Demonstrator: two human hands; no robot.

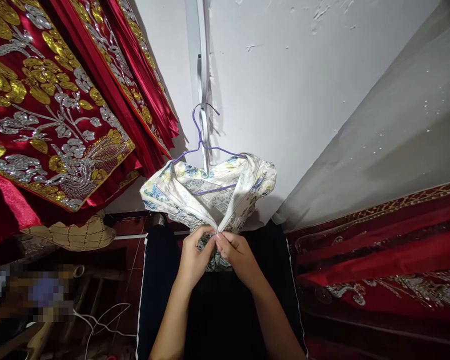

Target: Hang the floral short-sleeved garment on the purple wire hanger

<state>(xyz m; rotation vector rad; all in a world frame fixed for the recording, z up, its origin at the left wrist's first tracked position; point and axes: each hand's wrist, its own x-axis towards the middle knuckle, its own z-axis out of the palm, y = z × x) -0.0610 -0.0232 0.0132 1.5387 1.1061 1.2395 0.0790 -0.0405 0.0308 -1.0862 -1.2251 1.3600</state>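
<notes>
A floral dress (217, 200), white with blue and yellow print, hangs on a purple wire hanger (201, 135) in front of me. Its neckline opens in a V. My left hand (198, 249) pinches the left edge of the opening at the bottom of the V. Close against it, my right hand (233, 250) pinches the right edge, thumb and fingertips together. The two edges meet between my fingers; any fastener there is too small to make out. The lower part of the dress is partly hidden behind my hands.
Red cloth with gold and silver sequins (60, 100) hangs at the upper left. A white strip (203, 55) runs down the pale wall (277, 65). Sheer grey fabric and red embroidered cloth (360, 260) are on the right. White cables (101, 320) lie at the lower left.
</notes>
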